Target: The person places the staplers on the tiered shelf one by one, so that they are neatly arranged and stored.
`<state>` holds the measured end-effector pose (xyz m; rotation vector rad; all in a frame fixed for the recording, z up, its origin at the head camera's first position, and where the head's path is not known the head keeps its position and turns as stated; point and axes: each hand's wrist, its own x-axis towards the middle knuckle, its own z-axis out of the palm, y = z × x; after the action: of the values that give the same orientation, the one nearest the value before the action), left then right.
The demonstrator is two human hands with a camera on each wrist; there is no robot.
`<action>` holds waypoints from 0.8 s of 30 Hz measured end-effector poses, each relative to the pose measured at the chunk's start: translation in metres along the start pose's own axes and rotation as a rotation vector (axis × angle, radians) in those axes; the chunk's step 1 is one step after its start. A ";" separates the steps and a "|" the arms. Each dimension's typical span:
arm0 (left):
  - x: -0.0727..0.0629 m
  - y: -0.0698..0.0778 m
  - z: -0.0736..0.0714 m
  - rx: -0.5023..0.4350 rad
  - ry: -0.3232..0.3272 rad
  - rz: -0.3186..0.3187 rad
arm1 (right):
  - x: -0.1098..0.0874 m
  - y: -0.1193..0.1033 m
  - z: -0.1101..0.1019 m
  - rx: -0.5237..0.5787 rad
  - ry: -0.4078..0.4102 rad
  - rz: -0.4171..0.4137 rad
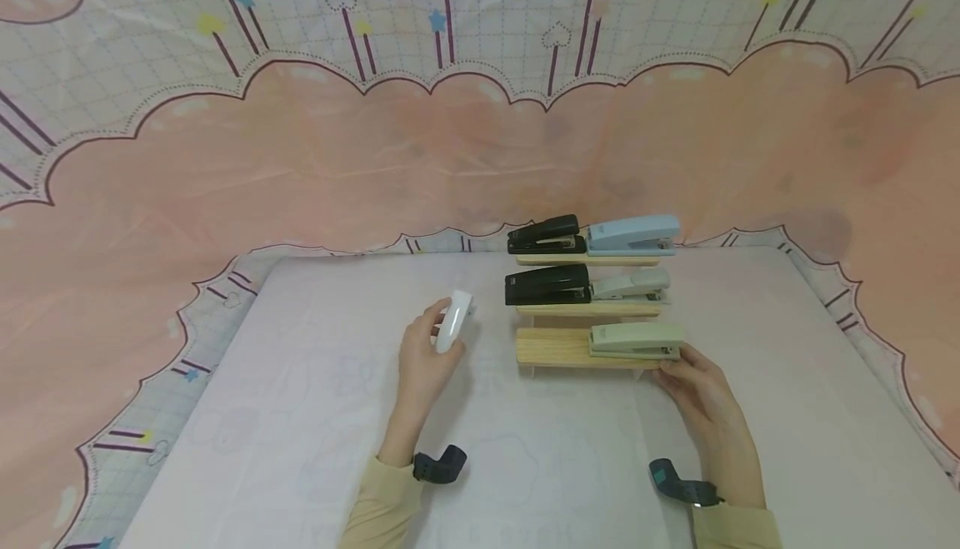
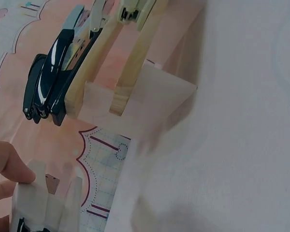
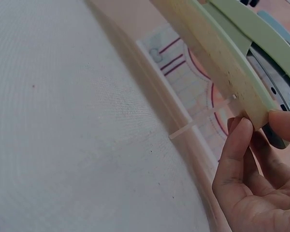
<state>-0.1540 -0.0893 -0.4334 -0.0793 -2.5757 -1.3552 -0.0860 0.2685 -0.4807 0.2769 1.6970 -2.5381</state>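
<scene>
In the head view my left hand (image 1: 426,359) grips a white stapler (image 1: 453,321) held upright, left of a three-tier rack. The left wrist view shows the white stapler (image 2: 36,203) and its fingers in part. At the front wooden shelf (image 1: 553,347), my right hand (image 1: 708,403) pinches the right end, fingertips also against the light green stapler (image 1: 636,339) lying there. Behind it, a black stapler (image 1: 547,285) and a pale grey-green stapler (image 1: 632,284) share the middle shelf. On the back shelf are another black stapler (image 1: 543,235) and a light blue stapler (image 1: 633,235).
Clear supports (image 2: 150,96) hold the shelves above a white-covered table (image 1: 300,449). Behind and around it hangs a peach cloth (image 1: 337,166) with a scalloped cake pattern. A dark wrist camera (image 1: 441,465) is strapped to my left wrist, another device (image 1: 682,484) to my right.
</scene>
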 end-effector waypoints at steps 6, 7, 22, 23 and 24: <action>-0.002 0.005 0.002 0.006 -0.040 0.000 | 0.000 0.000 0.000 0.004 0.013 0.007; -0.003 0.006 0.002 0.008 -0.046 0.005 | 0.000 0.000 0.001 0.001 0.014 0.007; -0.014 0.020 0.003 0.076 -0.131 0.071 | 0.001 0.001 -0.001 -0.029 -0.002 -0.013; -0.014 0.021 0.003 0.078 -0.136 0.077 | 0.001 0.001 -0.001 -0.033 0.000 -0.012; -0.015 0.022 0.003 0.081 -0.143 0.083 | 0.000 0.001 -0.001 -0.035 -0.001 -0.012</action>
<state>-0.1370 -0.0733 -0.4212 -0.2757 -2.7074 -1.2567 -0.0860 0.2691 -0.4826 0.2631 1.7462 -2.5134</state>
